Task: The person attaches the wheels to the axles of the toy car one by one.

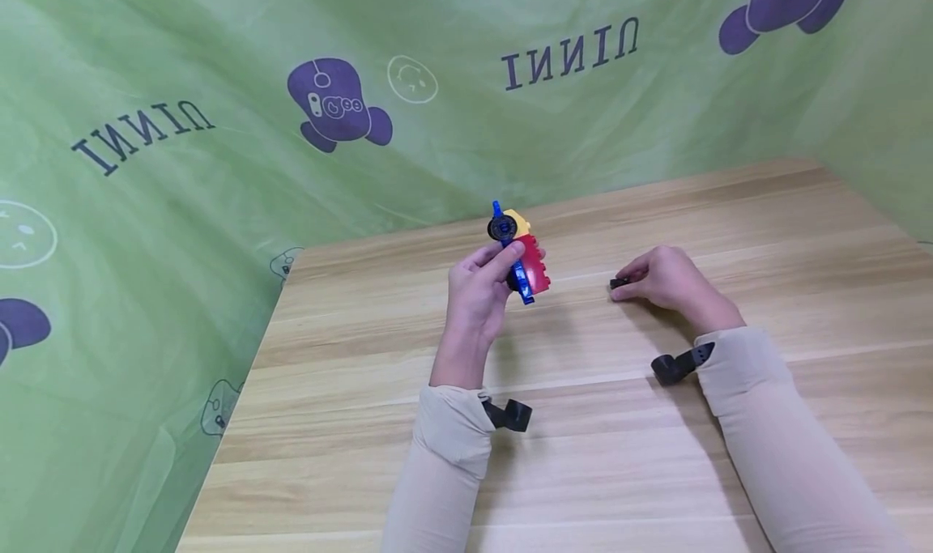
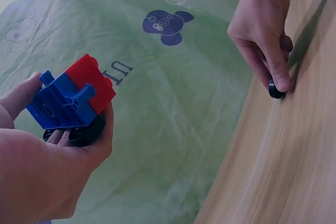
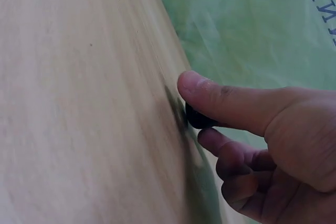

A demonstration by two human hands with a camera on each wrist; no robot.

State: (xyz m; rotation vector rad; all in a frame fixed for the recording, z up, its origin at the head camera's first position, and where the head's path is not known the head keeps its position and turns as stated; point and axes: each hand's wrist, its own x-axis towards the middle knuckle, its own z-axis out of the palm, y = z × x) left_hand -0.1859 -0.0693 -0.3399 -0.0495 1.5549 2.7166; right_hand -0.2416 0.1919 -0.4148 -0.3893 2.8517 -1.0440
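My left hand (image 1: 477, 290) grips a toy vehicle (image 1: 535, 265) built of red, yellow and blue blocks, held up above the table with its side turned to the head camera. One black wheel (image 1: 502, 227) shows on its blue chassis (image 2: 62, 103), and in the left wrist view two bare blue axle stubs stick out. To the right, my right hand (image 1: 666, 282) pinches a small black wheel (image 2: 275, 88) between thumb and fingertips, low at the tabletop. In the right wrist view the thumb covers much of that wheel (image 3: 198, 118).
The wood-grain table (image 1: 583, 456) lies under both hands. Behind it and along its left side hangs a green cloth (image 1: 452, 148) with purple prints. A black wrist camera (image 1: 516, 415) juts from the left sleeve, another camera (image 1: 666, 369) from the right sleeve.
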